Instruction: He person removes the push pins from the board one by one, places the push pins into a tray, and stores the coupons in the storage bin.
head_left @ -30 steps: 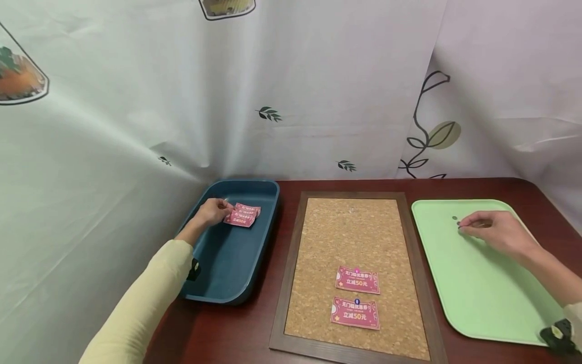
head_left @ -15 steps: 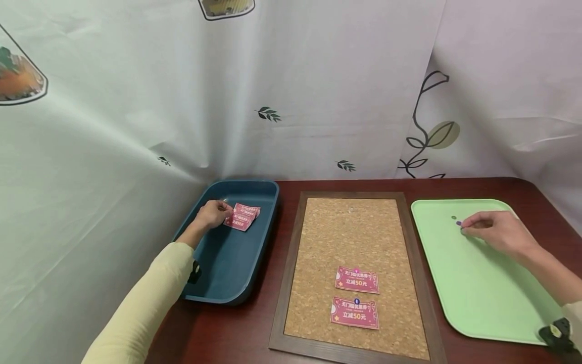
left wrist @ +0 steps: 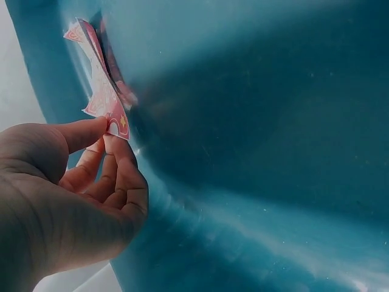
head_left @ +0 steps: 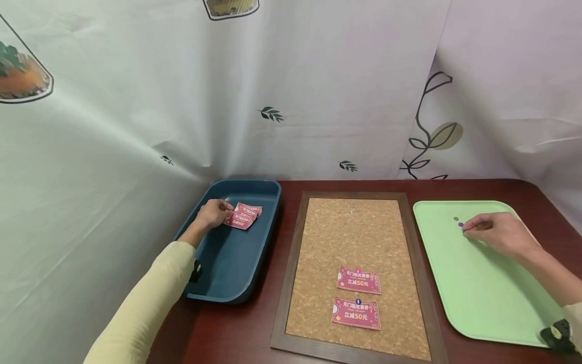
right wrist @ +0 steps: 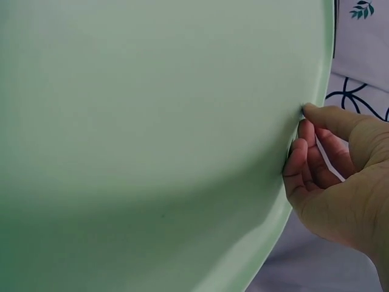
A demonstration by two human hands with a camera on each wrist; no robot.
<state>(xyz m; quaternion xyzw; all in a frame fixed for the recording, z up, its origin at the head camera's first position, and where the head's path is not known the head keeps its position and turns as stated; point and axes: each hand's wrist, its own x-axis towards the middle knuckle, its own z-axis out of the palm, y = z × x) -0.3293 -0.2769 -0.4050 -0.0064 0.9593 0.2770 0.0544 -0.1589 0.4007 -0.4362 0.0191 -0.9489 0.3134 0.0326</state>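
My left hand (head_left: 213,213) pinches a pink coupon (left wrist: 119,125) by its corner between thumb and fingers. It belongs to a small overlapping bunch of coupons (head_left: 245,215) in the far part of the blue tray (head_left: 213,275). Over the far left part of the green tray (head_left: 477,293), my right hand (head_left: 502,232) has thumb and forefinger together on a tiny dark pushpin (right wrist: 302,111), mostly hidden by the fingertips. Beside those fingertips lie a purple pushpin (head_left: 461,224) and a greyish-green one (head_left: 456,219).
Between the trays lies a framed cork board (head_left: 350,232). Two pink coupons are fixed on its lower half, the upper coupon (head_left: 368,283) with a pink pin and the lower coupon (head_left: 368,320) with a blue pin (head_left: 358,301). A patterned sheet (head_left: 309,76) hangs behind the table.
My right fingertips have shifted slightly toward me and right, so the purple pushpin now shows. In my left hand the front coupon has tilted a little; that hand has stayed in place.
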